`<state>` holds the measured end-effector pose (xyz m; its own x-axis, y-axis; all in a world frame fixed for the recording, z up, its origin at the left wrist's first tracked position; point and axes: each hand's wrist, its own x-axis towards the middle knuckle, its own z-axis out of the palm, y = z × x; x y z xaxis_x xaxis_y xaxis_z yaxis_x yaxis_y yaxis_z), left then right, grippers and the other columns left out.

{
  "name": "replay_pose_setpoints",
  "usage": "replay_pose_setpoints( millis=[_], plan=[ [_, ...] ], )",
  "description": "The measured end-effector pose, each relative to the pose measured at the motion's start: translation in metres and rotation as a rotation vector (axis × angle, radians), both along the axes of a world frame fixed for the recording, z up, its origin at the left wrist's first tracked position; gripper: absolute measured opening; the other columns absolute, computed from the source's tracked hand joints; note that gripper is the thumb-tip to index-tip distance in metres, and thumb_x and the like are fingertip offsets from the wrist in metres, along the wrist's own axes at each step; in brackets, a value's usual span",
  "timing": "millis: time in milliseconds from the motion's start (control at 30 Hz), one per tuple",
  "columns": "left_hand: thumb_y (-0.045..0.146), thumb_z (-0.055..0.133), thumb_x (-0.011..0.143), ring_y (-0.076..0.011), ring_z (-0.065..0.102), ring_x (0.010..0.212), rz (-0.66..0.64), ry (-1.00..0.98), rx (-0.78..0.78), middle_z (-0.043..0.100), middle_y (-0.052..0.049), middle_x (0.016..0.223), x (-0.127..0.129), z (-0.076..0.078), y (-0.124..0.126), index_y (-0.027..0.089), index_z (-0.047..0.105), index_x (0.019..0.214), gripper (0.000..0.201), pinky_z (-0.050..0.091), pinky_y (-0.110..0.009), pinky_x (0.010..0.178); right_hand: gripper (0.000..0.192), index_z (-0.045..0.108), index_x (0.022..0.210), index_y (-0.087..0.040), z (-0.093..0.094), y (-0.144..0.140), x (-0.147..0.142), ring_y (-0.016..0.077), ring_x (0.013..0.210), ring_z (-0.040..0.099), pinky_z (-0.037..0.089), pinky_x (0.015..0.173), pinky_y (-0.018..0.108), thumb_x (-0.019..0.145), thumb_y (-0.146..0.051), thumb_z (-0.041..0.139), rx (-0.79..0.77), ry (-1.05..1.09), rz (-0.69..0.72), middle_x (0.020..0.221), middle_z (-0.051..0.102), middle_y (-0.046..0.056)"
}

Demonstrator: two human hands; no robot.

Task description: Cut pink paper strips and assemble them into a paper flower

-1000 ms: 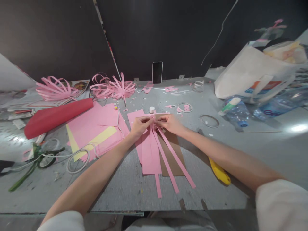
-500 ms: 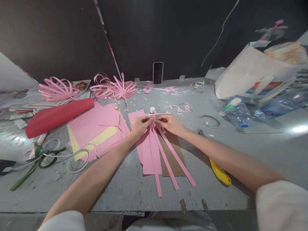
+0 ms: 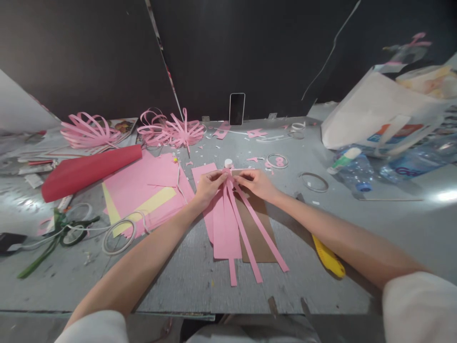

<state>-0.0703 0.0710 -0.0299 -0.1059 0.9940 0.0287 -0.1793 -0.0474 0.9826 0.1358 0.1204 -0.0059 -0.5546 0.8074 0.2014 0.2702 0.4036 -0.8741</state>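
Observation:
Several long pink paper strips (image 3: pixel 246 233) fan out toward me from a joined upper end. My left hand (image 3: pixel 211 186) pinches that end from the left, thumb and forefinger together. From the right, my right hand (image 3: pixel 257 185) pinches the strips close beside it, its fingers curled. Beneath them lie pink paper sheets (image 3: pixel 222 238) and a brown cardboard piece (image 3: pixel 259 238). A small white cap (image 3: pixel 228 163) stands just beyond my fingertips. The exact joint of the strips is partly covered by my fingers.
Left are pink sheets (image 3: pixel 124 176), a red roll (image 3: pixel 91 174), green-handled scissors (image 3: pixel 71 232) and a tape ring (image 3: pixel 119 237). Looped pink paper flowers (image 3: pixel 183 133) and a phone (image 3: pixel 237 108) stand behind. A yellow cutter (image 3: pixel 328 257), bottle (image 3: pixel 359 174) and white bag (image 3: pixel 360 109) are right.
Both hands stay pinched at the strips' upper end. The strips' loose ends have swung slightly left and up. The whole view has shifted a little.

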Motion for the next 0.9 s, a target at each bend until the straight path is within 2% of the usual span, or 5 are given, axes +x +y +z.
replay_pose_setpoints(
  millis=[200,400,700,900],
  plan=[
    [0.052,0.090,0.077,-0.0175,0.069,0.082,0.008,0.013,0.011,0.081,-0.009,0.095,-0.0018,-0.0058,0.0029,0.015,0.086,0.095,0.041,0.053,-0.031,0.079,0.044,0.069,0.072,-0.020,-0.0023,0.0007,0.0007,0.0144,0.059,0.054,0.041,0.058,0.030,0.094,-0.058,0.069,0.015,-0.032,0.002,0.068,0.066,0.001],
    [0.055,0.089,0.079,-0.0165,0.067,0.080,0.004,0.008,0.018,0.080,-0.008,0.092,-0.0026,-0.0078,0.0032,0.015,0.087,0.095,0.042,0.052,-0.029,0.075,0.044,0.069,0.071,-0.020,0.0022,-0.0048,-0.0004,0.0153,0.054,0.060,0.045,0.056,0.030,0.092,-0.059,0.072,-0.127,-0.014,0.031,0.063,0.068,0.003],
    [0.053,0.087,0.081,-0.0168,0.066,0.078,0.000,0.035,0.012,0.079,-0.009,0.092,-0.0020,-0.0042,0.0009,0.015,0.086,0.092,0.040,0.052,-0.030,0.074,0.046,0.069,0.071,-0.021,0.0058,-0.0076,-0.0013,0.0151,0.052,0.061,0.047,0.054,0.029,0.090,-0.062,0.074,-0.150,-0.033,0.022,0.061,0.068,0.002],
    [0.054,0.086,0.081,-0.0184,0.067,0.081,0.023,0.079,0.021,0.080,-0.010,0.094,-0.0024,-0.0084,0.0038,0.015,0.086,0.094,0.042,0.053,-0.031,0.076,0.046,0.069,0.071,-0.020,0.0058,-0.0087,-0.0020,0.0144,0.052,0.062,0.048,0.054,0.028,0.091,-0.061,0.074,-0.162,-0.041,0.023,0.062,0.069,0.002]
  ],
)
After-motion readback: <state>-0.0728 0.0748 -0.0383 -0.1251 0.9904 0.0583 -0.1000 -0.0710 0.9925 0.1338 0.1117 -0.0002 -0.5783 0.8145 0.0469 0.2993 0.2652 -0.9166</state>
